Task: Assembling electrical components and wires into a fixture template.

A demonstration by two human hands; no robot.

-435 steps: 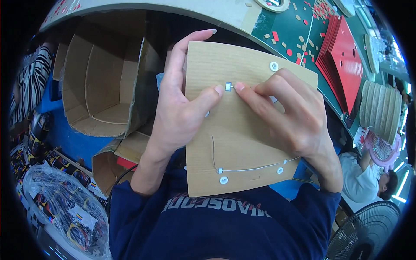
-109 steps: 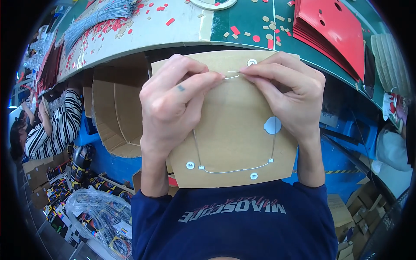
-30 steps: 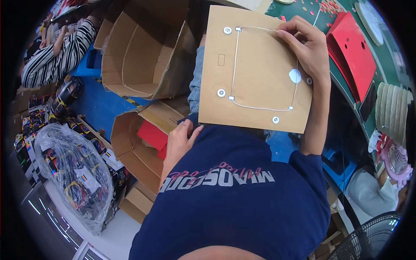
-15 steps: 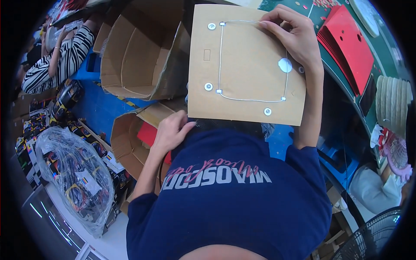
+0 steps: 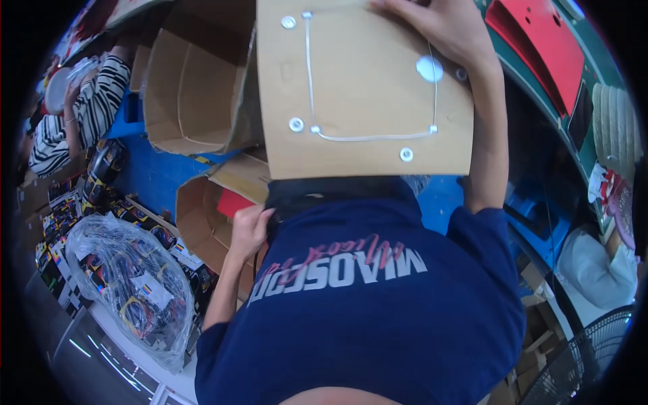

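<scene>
Right hand (image 5: 449, 30) up at the top edge of the brown cardboard panel (image 5: 364, 88), fingers curled over its far corner and gripping it – the panel hangs flat in front of the chest, well clear of the green table (image 5: 533, 81) to the right. A thin white cord (image 5: 368, 137) runs across its face in a rough square, threaded through small silver eyelets (image 5: 296, 124) near the corners; one larger round white disc (image 5: 429, 68) sits just beside the cord's right leg. Left hand (image 5: 248, 229) is down low at the person's left side, fingers bent and resting at the rim of a small open carton (image 5: 202, 216) with something red (image 5: 233, 201) inside; I cannot tell whether it has pinched anything yet. A bigger open cardboard box (image 5: 192, 88) stands beyond that, and a clear bag of coloured cables (image 5: 131, 283) lies on the floor. Stack of red sheets (image 5: 540, 47) on the table. Another person in a striped sleeve (image 5: 81, 108) works far left. Judgement: cord lacing looks finished, and the step in hand is fetching a part from the carton one-handed – next move likely needs the left hand to close on a piece and bring it to the panel while the right keeps it steady
</scene>
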